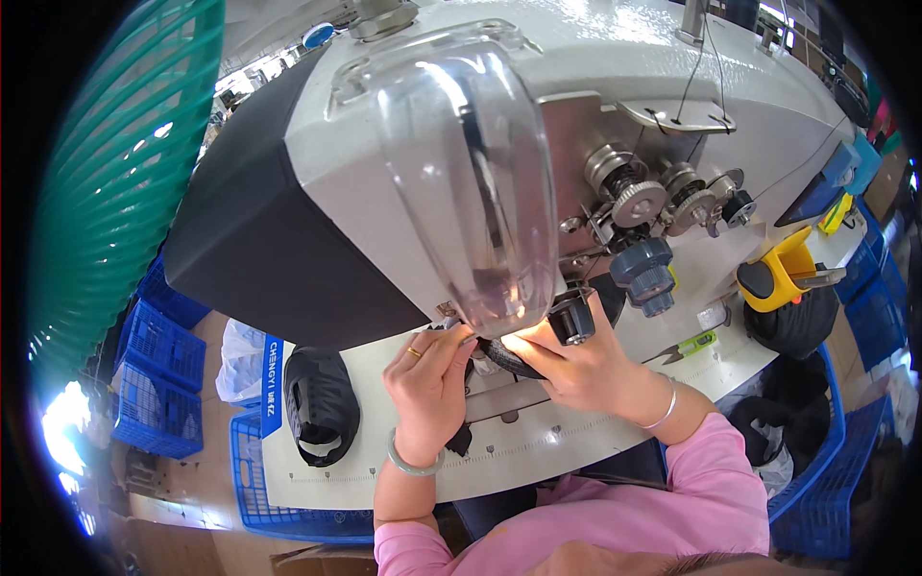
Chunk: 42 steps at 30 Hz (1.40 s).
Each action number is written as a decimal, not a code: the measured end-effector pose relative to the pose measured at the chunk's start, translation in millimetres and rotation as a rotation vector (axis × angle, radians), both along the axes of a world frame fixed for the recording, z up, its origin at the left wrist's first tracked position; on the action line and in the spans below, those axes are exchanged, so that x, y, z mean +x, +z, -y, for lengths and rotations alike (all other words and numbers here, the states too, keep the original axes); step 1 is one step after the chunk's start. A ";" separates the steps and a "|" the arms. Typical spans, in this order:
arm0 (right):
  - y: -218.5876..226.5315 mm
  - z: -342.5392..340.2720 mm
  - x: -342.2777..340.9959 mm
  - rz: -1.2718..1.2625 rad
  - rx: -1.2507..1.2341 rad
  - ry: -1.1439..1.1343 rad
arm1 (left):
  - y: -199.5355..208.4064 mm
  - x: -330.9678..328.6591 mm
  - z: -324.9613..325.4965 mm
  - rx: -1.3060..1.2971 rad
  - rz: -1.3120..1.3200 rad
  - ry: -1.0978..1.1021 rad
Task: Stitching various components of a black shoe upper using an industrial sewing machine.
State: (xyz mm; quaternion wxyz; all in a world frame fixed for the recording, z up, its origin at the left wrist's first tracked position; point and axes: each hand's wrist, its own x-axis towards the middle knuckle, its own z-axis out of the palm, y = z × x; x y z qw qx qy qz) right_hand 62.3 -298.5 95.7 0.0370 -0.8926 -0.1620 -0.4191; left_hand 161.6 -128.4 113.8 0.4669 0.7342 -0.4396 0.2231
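Black, flexible material is right in the thick of it: a curved black piece (512, 361) sits beneath the head of the white sewing machine (663, 77), just below the clear guard (461, 182). Both hands are on the job! The left hand (423, 379) is drawn into a narrow pinch, fingertips together, and looks to have the left end of the piece; the right hand (586, 365) curls half closed round the other side, thumb tucked below, some fingers hidden behind a dark knob (573, 319). I can't see the needle from here, nor how deep the grip goes.

What might spoil this? Fingertips, I'd say — they're so close in under that guard that a start at the wrong moment could catch one. If the two hands pull unevenly, that curve may twist and the edge wander out of line. And watch the right wrist: a green-handled tool (690, 346) lies near it on the counter (528, 456), where a sweep of the forearm could knock it. Over left, a black shoe upper (324, 403) lies apart from the left arm, safer unless an elbow swings wide.
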 end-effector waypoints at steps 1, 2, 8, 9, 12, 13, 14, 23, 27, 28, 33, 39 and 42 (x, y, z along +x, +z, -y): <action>-0.4 -0.2 -1.2 -0.036 -0.009 -0.025 | -1.8 -0.4 0.9 -0.031 -0.042 0.008; 1.2 -1.0 -2.6 -0.038 -0.005 -0.028 | -2.6 -0.9 0.6 -0.027 -0.043 0.005; -2.3 -0.9 -3.7 -0.123 0.081 -0.042 | -2.9 -4.8 3.1 -0.032 0.092 0.069; -0.8 -1.4 -4.3 -0.128 0.071 -0.063 | -3.2 -5.6 2.5 0.005 0.117 0.078; 6.0 -3.6 -5.9 -0.197 0.023 -0.104 | 0.2 -7.5 2.6 0.055 0.170 0.077; 8.4 -4.2 -6.7 -0.261 -0.017 -0.125 | 1.5 -8.7 2.5 0.066 0.196 0.065; 10.4 -4.5 -7.8 -0.262 -0.014 -0.122 | 2.2 -10.0 2.1 0.070 0.196 0.067; 2.0 -2.6 -9.1 -0.192 0.063 -0.079 | 9.8 -22.5 -1.0 0.204 0.366 0.055; 3.5 -1.4 -7.6 -0.187 0.146 -0.045 | 9.0 -22.3 -3.2 0.242 0.315 0.064; 3.6 -1.1 -7.1 -0.146 0.134 -0.051 | 8.7 -22.1 -3.2 0.238 0.301 0.060; 5.4 -1.8 -5.1 -0.095 0.153 -0.029 | 9.2 -22.2 -0.7 0.229 0.315 0.068; 0.9 -4.6 -3.0 -0.039 0.152 -0.029 | 11.3 -20.2 0.0 0.247 0.317 0.076; -3.2 -4.7 -2.0 -0.025 0.173 -0.010 | 13.6 -19.1 0.0 0.267 0.334 0.071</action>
